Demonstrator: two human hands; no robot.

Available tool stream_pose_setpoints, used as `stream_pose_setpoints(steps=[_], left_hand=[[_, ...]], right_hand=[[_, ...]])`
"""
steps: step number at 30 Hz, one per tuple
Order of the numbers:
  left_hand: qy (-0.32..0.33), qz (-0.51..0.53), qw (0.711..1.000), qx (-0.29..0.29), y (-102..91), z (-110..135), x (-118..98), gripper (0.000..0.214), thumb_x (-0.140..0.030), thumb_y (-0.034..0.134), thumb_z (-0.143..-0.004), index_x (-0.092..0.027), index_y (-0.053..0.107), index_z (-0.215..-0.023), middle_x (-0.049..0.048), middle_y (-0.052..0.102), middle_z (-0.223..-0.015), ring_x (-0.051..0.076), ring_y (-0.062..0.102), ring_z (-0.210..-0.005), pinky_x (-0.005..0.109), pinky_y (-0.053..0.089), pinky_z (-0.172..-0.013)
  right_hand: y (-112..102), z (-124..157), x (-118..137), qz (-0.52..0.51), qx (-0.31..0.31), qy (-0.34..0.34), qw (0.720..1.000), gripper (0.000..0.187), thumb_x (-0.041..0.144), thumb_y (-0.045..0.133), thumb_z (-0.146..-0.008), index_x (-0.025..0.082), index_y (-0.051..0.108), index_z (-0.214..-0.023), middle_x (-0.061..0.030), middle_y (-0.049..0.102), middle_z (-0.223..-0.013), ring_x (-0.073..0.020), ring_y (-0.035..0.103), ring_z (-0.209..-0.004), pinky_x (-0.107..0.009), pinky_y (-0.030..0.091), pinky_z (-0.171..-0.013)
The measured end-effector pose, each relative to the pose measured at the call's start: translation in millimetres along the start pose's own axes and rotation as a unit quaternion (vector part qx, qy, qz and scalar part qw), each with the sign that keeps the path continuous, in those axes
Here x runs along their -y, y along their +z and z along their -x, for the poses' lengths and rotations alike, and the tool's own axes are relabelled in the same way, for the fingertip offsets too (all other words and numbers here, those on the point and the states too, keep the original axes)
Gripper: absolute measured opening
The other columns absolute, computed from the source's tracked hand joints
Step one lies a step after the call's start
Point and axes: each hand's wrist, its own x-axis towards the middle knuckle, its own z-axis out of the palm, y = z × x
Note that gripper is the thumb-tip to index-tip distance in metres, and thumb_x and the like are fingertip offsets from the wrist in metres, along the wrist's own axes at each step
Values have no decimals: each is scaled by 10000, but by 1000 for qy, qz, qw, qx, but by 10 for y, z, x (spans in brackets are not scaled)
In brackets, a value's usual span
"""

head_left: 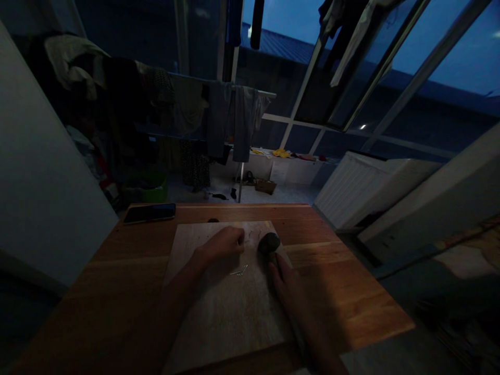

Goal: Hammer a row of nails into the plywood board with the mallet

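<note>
My left hand (224, 244) is over the far part of a pale wooden board (230, 323), thumb and fingers pinched together. A thin nail (247, 241) shows faintly at the fingertips; the dim light hides how it is held. In my right hand (287, 281) is the handle of a hammer with a dark, rounded head (269, 242). That head is over the board's right side, just right of my left fingertips. A few loose nails (240, 271) lie on the board nearer to me. Beyond my left hand, thin nails (259, 234) appear near the board's far edge.
The board lies on a brown wooden table (336, 281). At its far left corner is a dark phone (150, 213), and a small dark round thing (213, 220) sits behind the board. Farther off are hanging clothes (242, 120), a green tub (154, 187) and a white ribbed unit (355, 179).
</note>
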Motion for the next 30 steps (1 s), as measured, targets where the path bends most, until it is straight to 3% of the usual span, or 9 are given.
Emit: stream_pose_setpoints(steps=[3,7,12,16,25,30], left_hand=[[-45,44,996,-55,-43,-18,264,227,-126,578,-816,-163,705,-1000,45,716,-831,176,634,-752,270,424,-677],[-39,25,996,-72,-29,-23,444,198,-136,557,-821,-161,746,-875,77,727,-836,197,641,-785,288,434,-716],[-11,-16,998,-66,-57,-19,449,192,-162,563,-818,-152,751,-853,102,718,-899,205,624,-806,301,451,-759],[-12,-16,997,-68,-89,-16,462,196,-161,556,-813,-158,750,-840,98,714,-911,207,626,-839,304,456,-785],[-26,107,987,-113,111,-50,486,205,-171,544,-802,-138,745,-826,55,723,-817,180,641,-764,274,456,-711],[-27,157,981,-112,127,-49,517,195,-191,564,-814,-129,749,-837,55,731,-820,176,651,-767,265,470,-707]], right_hand=[[6,-7,-5,3,-8,-5,1000,457,387,374,-1031,169,612,-1355,-160,744,-1234,-282,726,-1070,-358,529,-876],[11,-14,0,22,-1,15,1000,479,402,358,-1026,160,618,-1347,-160,765,-1163,-291,733,-1038,-370,532,-865],[-7,2,33,14,6,23,1000,520,411,344,-1031,136,568,-1411,-181,742,-1223,-300,699,-1141,-388,517,-938],[-12,5,34,17,13,19,1000,499,398,343,-1032,142,597,-1377,-174,749,-1208,-296,724,-1078,-384,529,-903],[11,-10,-24,28,12,28,999,511,423,341,-1036,145,597,-1380,-170,763,-1163,-298,737,-1036,-370,538,-858],[0,4,1,11,7,16,1000,510,422,348,-1036,153,581,-1400,-163,750,-1213,-291,724,-1078,-375,536,-891]])
